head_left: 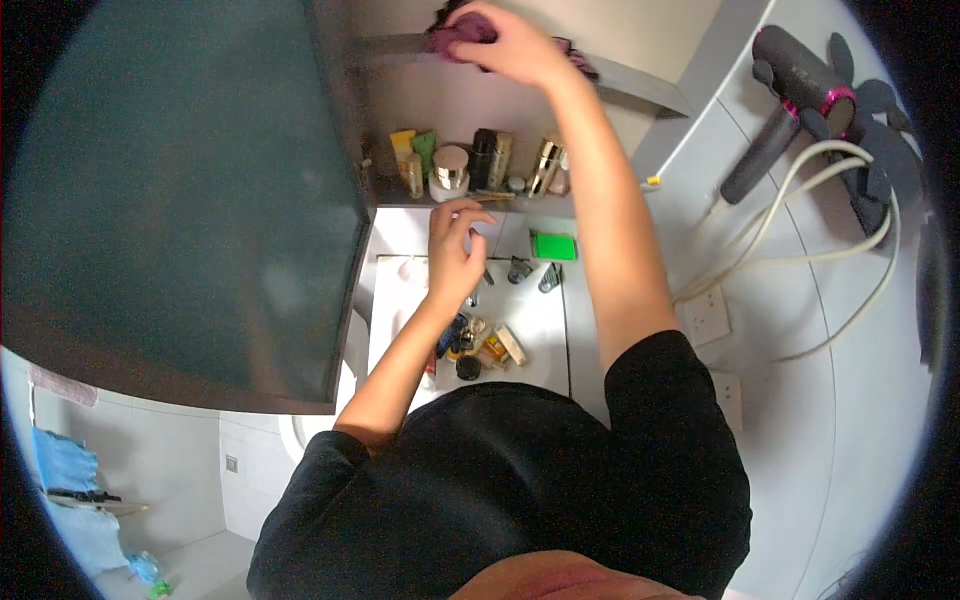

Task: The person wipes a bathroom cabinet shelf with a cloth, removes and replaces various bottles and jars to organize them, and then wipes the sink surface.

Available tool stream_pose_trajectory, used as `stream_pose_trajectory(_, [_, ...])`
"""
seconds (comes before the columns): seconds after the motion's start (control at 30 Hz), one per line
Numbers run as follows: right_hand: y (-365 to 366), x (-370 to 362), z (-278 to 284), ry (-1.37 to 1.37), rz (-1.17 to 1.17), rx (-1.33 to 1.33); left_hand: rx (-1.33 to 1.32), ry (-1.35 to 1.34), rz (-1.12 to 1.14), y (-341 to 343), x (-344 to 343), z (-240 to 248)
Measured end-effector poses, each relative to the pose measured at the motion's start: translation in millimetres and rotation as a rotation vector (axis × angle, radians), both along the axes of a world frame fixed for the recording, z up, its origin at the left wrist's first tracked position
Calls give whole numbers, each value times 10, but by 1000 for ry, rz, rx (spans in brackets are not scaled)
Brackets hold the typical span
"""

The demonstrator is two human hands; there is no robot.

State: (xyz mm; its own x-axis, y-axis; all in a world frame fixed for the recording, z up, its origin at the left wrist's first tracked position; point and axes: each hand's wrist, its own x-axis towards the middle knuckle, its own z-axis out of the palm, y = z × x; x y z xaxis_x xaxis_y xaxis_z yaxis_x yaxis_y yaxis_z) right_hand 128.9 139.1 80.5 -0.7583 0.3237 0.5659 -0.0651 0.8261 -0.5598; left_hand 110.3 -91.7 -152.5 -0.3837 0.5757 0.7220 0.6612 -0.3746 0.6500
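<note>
My right hand (505, 45) reaches up to the upper cabinet shelf (640, 88), its fingers closed round a crumpled purple cloth (462, 38). A dark pink-and-black bit of fabric (578, 62) shows behind that wrist; whether it is part of the same cloth I cannot tell. Lower down, my left hand (458, 248) hangs with loosely curved fingers apart, nothing visible in it. It is just below the front edge of the lower shelf (400, 196). On that shelf stand a white jar with a rose-gold lid (450, 170), yellow and green tubes (403, 148), a black bottle (484, 152) and gold-coloured bottles (545, 165).
An open dark cabinet door (200, 200) fills the left side. Below, a white counter (540, 330) bears several small containers, a black jar (468, 367) and a bright green box (555, 246). On the right wall hang a hair dryer (790, 110) and pale cables (780, 215).
</note>
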Motion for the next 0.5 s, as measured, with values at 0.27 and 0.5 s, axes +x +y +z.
stream_pose_trajectory(0.27, [907, 1864, -153, 167, -696, 120, 6, -80, -169, 34, 157, -94])
stream_pose_trajectory(0.5, [-41, 1731, -389, 476, -1232, 260, -51, -70, -246, -201, 254, -330])
